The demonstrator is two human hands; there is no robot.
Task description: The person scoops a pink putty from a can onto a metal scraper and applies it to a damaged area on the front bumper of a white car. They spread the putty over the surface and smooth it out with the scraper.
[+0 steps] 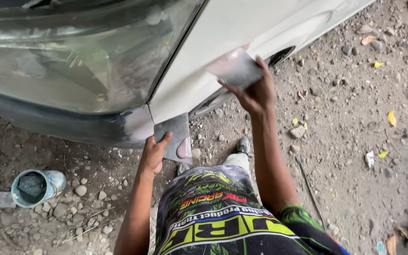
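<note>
Filler work looking mid-way: grey patch on the white car body panel [242, 28] near its lower edge already spread, not yet smoothed. Right hand [256, 92] is pinching a flat grey metal spreader [236, 68] against the panel. Left hand [153, 156] is gripping a second grey plate carrying pink putty [176, 137] below the panel's bottom corner.

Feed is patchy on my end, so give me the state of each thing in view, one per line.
Left hand: holding a grey flat spreader with a dab of filler.
Right hand: pressing a second grey spreader against the white car panel.
Grey spreader: tilted, low by the panel's edge.
Second grey spreader: flat against the panel.
Pale blue can: open, on the gravel.
</note>
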